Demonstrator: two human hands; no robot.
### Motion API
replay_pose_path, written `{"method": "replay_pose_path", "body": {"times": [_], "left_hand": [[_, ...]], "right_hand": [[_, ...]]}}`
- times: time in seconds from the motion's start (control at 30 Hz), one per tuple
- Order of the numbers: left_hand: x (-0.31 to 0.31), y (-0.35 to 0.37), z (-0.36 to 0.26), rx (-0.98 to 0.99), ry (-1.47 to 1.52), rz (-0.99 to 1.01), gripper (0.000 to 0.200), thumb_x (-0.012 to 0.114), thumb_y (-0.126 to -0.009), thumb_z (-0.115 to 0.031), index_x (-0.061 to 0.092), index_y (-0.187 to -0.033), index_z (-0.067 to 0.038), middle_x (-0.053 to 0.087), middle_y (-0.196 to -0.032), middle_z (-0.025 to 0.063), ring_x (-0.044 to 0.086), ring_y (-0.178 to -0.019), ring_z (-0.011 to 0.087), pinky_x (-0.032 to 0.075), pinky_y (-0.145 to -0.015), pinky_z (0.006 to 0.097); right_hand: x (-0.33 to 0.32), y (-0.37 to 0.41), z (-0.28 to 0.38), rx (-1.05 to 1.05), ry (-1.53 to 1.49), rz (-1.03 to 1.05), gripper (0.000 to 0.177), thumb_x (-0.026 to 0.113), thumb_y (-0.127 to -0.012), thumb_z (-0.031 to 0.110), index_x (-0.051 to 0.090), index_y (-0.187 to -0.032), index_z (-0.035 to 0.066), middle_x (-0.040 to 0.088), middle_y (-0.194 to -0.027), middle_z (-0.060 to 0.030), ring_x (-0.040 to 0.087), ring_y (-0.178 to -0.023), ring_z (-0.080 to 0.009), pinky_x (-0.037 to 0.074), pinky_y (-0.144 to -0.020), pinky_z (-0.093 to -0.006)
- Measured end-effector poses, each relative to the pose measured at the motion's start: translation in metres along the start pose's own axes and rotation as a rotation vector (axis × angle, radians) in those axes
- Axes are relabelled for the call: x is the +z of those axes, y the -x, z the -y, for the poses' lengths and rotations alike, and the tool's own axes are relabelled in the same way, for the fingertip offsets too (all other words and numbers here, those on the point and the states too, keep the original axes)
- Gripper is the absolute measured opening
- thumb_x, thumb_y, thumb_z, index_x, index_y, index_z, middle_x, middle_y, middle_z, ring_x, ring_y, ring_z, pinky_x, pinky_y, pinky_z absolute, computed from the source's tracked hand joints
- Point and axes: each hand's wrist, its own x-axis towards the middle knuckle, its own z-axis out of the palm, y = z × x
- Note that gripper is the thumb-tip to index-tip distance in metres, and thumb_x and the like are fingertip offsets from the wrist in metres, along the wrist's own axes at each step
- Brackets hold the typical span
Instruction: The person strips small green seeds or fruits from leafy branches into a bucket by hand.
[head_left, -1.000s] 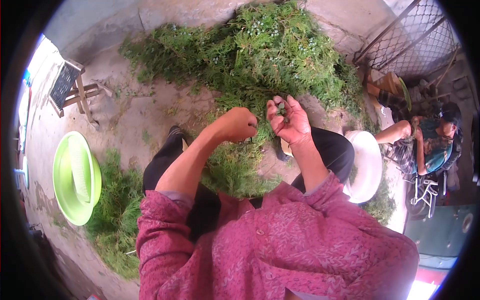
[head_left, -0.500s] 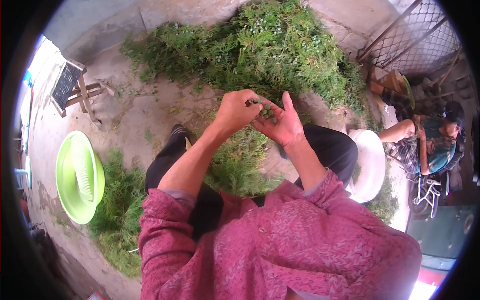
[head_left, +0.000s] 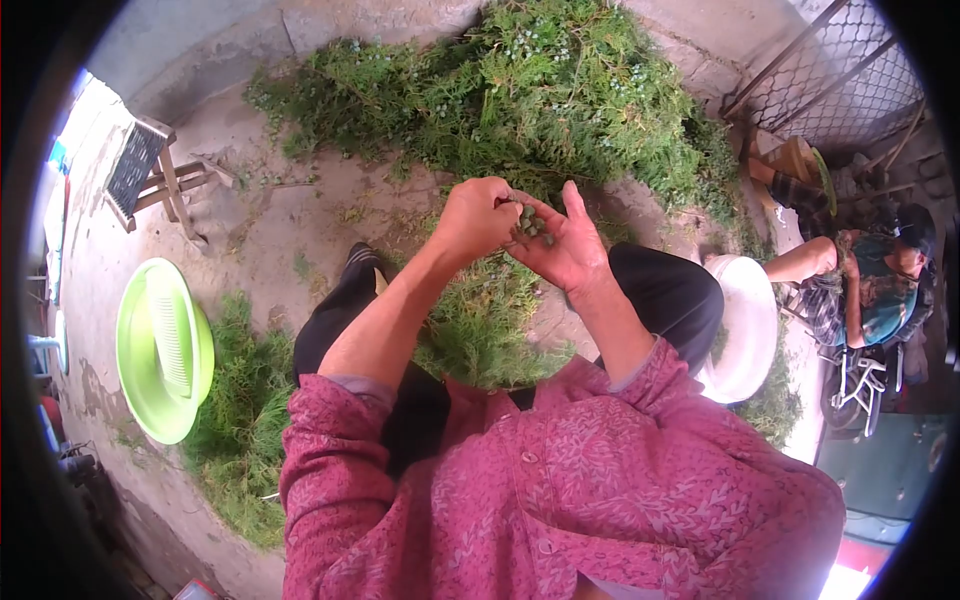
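My left hand [head_left: 476, 218] is closed, its thumb and fingers pinched at the edge of a small clump of green berries [head_left: 532, 223]. These berries lie on the fingers of my right hand [head_left: 568, 248], which is palm up with its thumb stretched out. The two hands touch or nearly touch at the fingertips. Beyond them is a large heap of green branches [head_left: 500, 95] with pale bluish berries. Between my legs lie more green sprigs [head_left: 480, 325] on the ground.
A light green basin [head_left: 140, 350] stands at the left beside a pile of green sprigs [head_left: 240, 400]. A white tub [head_left: 745, 330] is by my right knee. A small wooden stool [head_left: 150, 175] is at upper left. Another person [head_left: 870, 285] sits at the right.
The view has shifted slightly, so the basin and tub appear a little further right. Both hands keep nearly the same pose around the berries.
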Motion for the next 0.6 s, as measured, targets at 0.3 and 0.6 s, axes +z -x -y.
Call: {"method": "replay_pose_path", "body": {"times": [0.3, 0.6], "left_hand": [[-0.019, 0.01, -0.027, -0.224, 0.437, 0.099, 0.016, 0.059, -0.08, -0.02, 0.056, -0.078, -0.004, 0.046, -0.057, -0.0024, 0.04, -0.046, 0.0045, 0.032, -0.041, 0.0199], [-0.035, 0.01, -0.021, -0.364, 0.844, 0.117, 0.012, 0.059, -0.077, -0.015, 0.056, -0.074, -0.004, 0.048, -0.055, 0.0003, 0.043, -0.045, 0.0081, 0.035, -0.04, 0.0231]], "right_hand": [[-0.002, 0.0, 0.001, -0.021, -0.051, -0.025, 0.06, 0.044, -0.084, 0.052, 0.048, -0.109, -0.002, 0.048, -0.109, -0.0139, 0.05, -0.097, -0.0268, 0.039, -0.092, -0.0413], [-0.041, 0.082, 0.121, -0.528, 0.083, 0.092, 0.031, 0.059, -0.081, 0.016, 0.049, -0.103, -0.003, 0.053, -0.092, -0.0107, 0.052, -0.077, -0.0159, 0.048, -0.063, -0.0226]]}}
